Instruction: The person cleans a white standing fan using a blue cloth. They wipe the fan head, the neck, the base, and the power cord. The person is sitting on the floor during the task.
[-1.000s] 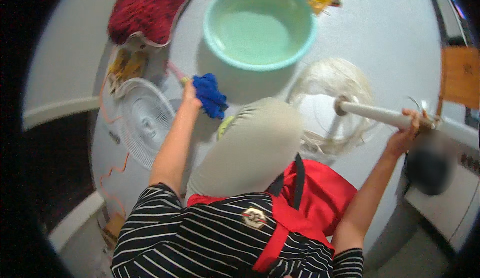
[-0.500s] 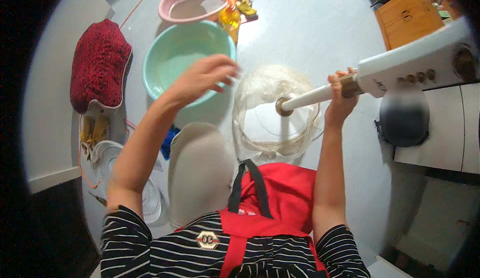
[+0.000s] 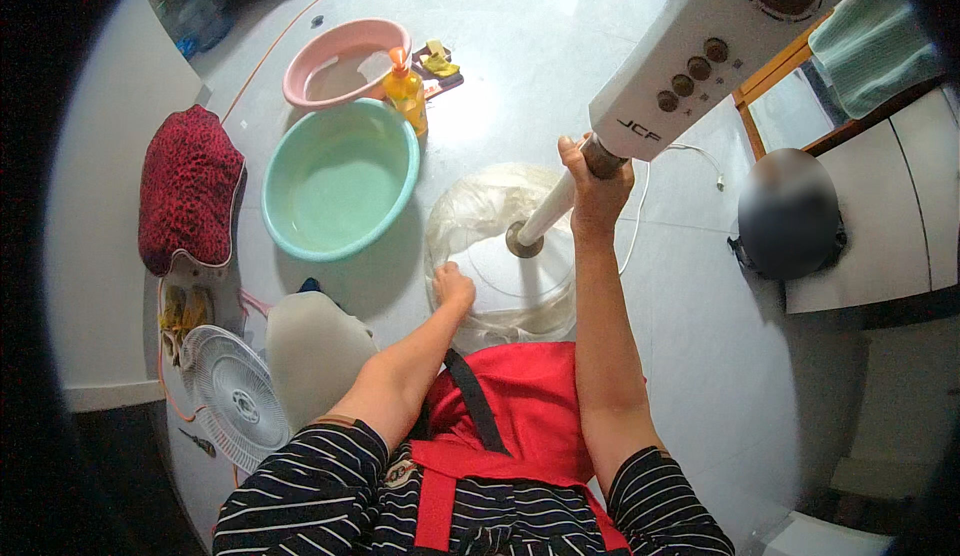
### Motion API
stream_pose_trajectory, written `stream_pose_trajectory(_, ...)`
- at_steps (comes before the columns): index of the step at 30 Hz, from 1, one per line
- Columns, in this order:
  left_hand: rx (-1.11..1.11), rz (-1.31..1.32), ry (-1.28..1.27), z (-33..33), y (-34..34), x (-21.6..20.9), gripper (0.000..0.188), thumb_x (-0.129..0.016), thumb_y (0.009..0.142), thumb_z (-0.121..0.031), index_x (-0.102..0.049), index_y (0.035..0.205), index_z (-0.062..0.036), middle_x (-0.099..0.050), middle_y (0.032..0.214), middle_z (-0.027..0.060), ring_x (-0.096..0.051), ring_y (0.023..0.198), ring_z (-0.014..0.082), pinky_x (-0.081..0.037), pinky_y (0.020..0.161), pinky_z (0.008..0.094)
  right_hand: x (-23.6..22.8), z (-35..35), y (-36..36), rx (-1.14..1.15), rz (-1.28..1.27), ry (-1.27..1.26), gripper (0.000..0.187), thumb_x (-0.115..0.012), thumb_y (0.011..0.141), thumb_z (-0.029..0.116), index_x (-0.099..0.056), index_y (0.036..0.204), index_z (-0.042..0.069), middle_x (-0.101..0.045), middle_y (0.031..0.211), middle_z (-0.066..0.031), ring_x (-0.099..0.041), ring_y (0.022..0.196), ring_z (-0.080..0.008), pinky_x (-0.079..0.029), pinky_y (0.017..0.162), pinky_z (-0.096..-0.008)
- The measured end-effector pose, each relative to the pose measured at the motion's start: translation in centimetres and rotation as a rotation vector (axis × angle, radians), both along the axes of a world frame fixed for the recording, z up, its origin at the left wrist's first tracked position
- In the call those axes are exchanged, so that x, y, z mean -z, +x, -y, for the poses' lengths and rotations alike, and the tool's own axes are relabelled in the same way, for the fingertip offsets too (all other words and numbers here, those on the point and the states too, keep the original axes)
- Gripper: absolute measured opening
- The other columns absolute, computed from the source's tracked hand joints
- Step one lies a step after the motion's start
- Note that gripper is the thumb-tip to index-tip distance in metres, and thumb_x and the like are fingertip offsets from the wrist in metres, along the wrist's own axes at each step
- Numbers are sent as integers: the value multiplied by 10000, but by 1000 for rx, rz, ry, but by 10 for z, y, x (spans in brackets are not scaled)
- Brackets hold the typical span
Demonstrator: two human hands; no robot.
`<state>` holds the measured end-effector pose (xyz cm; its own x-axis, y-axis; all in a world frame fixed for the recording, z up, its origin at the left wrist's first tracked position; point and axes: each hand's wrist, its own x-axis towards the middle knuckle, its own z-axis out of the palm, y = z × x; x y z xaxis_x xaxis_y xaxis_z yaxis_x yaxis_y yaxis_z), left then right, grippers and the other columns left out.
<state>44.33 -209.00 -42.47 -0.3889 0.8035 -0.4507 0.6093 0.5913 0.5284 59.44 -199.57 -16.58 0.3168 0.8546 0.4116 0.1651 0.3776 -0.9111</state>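
Note:
A standing fan's white pole point(image 3: 548, 208) rises tilted from its round base point(image 3: 505, 281), with a white control box point(image 3: 680, 76) at its top. My right hand point(image 3: 600, 196) wraps round the pole's collar just under the box. Crumpled clear plastic bag point(image 3: 470, 199) surrounds the base like a ring. At the bag's left edge my left hand point(image 3: 454, 288) is closed, its curled fingers gripping the plastic; the fingertips are partly hidden. Removed from the pole, a white fan grille point(image 3: 240, 401) lies on the floor at the left.
Beyond stand a green basin point(image 3: 272, 211) of water, a pink basin point(image 3: 290, 81) and a yellow pump bottle point(image 3: 405, 101). A beige stool point(image 3: 315, 356) is beside my left arm. A red patterned bundle point(image 3: 190, 191) lies left; a white cord point(image 3: 640, 216) runs right of the base.
My left hand has come down from above the green basin to the bag's edge and closed there. My right hand has swung the control box more upright and to the left.

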Motion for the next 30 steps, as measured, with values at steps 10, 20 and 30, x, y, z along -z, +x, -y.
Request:
stream_pose_trajectory(10,-359,197,-72,-14,-24,14,522,-529,804,-285,-362,1246,-64,-526,1175,225,-508,1088,379,-387,929,440,-10,6,13,-68,-159,14,239,-707,689,65,-524,842,57,-544,710,-45,-549,614,-135,-482,600,-290)
stream_pose_trajectory(20,-475,593,112,-38,-72,86,474,-535,801,-363,-587,1104,-2,-598,1090,199,-569,998,349,-426,852,408,-37,17,21,-167,-302,5,249,-678,723,42,-506,902,54,-546,731,-46,-546,614,-147,-480,625,-323)
stream_pose_trajectory(30,-184,834,-315,-76,-81,20,393,-506,808,-468,-621,909,-107,-618,856,47,-588,719,195,-482,650,347,-58,67,65,-361,-178,122,229,-661,742,123,-515,917,100,-562,759,-45,-519,653,-139,-466,651,-328)
